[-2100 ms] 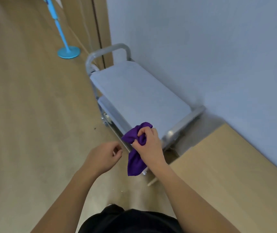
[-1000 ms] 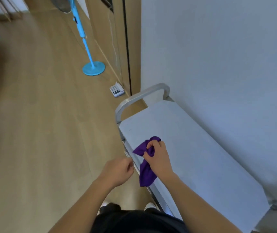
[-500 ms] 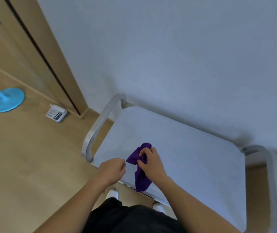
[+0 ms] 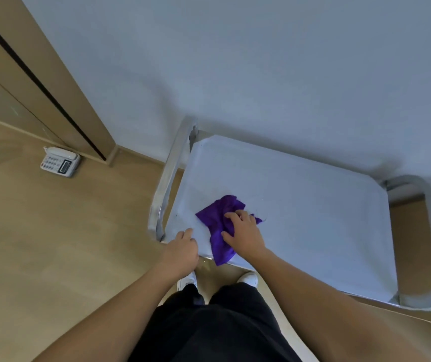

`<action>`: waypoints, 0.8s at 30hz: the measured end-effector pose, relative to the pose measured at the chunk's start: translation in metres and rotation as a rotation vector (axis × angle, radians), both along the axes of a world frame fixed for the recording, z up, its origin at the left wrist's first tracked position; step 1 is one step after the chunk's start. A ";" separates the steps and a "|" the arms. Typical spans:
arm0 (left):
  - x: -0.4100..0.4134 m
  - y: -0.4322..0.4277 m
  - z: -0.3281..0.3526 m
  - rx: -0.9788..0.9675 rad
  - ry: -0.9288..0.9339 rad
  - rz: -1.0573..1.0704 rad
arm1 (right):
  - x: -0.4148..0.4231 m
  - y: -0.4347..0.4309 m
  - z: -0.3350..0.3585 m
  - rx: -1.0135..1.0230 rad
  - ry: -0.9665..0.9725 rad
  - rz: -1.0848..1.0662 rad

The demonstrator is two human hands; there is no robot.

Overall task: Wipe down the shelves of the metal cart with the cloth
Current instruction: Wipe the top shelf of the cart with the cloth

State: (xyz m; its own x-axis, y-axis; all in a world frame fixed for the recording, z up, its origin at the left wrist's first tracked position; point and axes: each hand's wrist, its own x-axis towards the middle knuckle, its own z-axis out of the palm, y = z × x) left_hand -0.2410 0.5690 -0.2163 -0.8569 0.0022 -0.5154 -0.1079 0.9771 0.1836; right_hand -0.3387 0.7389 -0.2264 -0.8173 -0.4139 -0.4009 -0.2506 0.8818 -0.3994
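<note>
No text, label, brand or number can be read anywhere. The desk phone (image 4: 60,162) on the floor by the door frame has a keypad and a small dark screen — its markings are too small and blurred to make out.

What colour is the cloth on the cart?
The cloth is plain purple, seen best in the head view, under the right hand.
</note>
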 end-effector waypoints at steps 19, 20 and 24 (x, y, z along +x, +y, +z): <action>0.041 -0.027 -0.007 0.122 0.115 0.075 | -0.012 -0.009 -0.025 0.107 0.190 0.046; 0.044 -0.028 -0.007 0.119 0.113 0.077 | -0.002 -0.016 -0.025 0.086 0.191 0.081; 0.045 -0.029 -0.007 0.136 0.116 0.079 | 0.054 -0.050 -0.031 -0.015 0.177 0.267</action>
State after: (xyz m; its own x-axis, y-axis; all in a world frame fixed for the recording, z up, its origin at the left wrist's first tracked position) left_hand -0.1964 0.5403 -0.2235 -0.9109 -0.0045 -0.4126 -0.1538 0.9316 0.3293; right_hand -0.2844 0.6891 -0.2574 -0.7357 -0.6278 -0.2542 -0.5392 0.7700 -0.3411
